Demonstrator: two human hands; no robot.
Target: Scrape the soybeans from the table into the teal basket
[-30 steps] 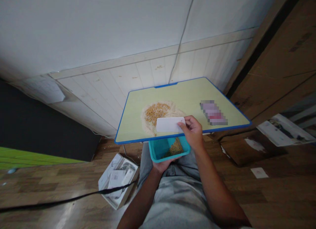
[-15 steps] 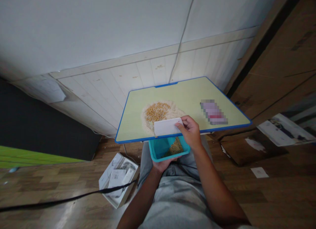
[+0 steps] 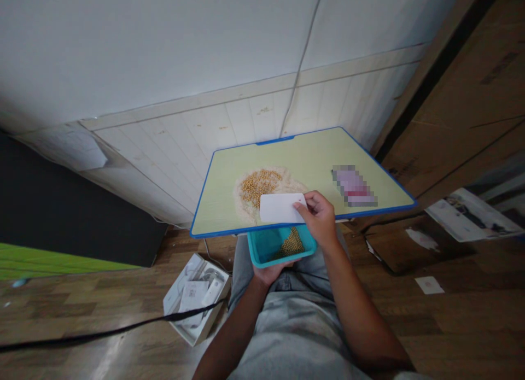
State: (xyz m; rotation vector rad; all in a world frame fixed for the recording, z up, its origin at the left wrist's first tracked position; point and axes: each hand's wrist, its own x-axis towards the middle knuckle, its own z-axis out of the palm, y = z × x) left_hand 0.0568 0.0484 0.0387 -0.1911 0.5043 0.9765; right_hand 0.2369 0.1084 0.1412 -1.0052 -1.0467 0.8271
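My right hand (image 3: 322, 217) pinches a flat white card (image 3: 281, 208) by its right end, above the near edge of the small table (image 3: 315, 150). Behind the card lies a heap of round yellow beans (image 3: 257, 184) on pale rice-like grains (image 3: 289, 179). Below the table edge, my left hand (image 3: 269, 272) holds a turquoise plastic container (image 3: 258, 254) from underneath, its fingers mostly hidden. Inside, more beans (image 3: 292, 242) have gathered toward the right. The card partly covers the heap and stands over the container's far rim.
A pixelated pinkish thing (image 3: 355, 187) lies on the table's right side. On the floor at left stands an open white box (image 3: 199, 300) with papers, and a black strap (image 3: 123, 332) crosses near it. Large cardboard (image 3: 459, 90) leans at right; a white paneled wall rises behind.
The card in my right hand has shifted slightly right and up, away from the table's near edge. My left hand and the container have hardly moved.
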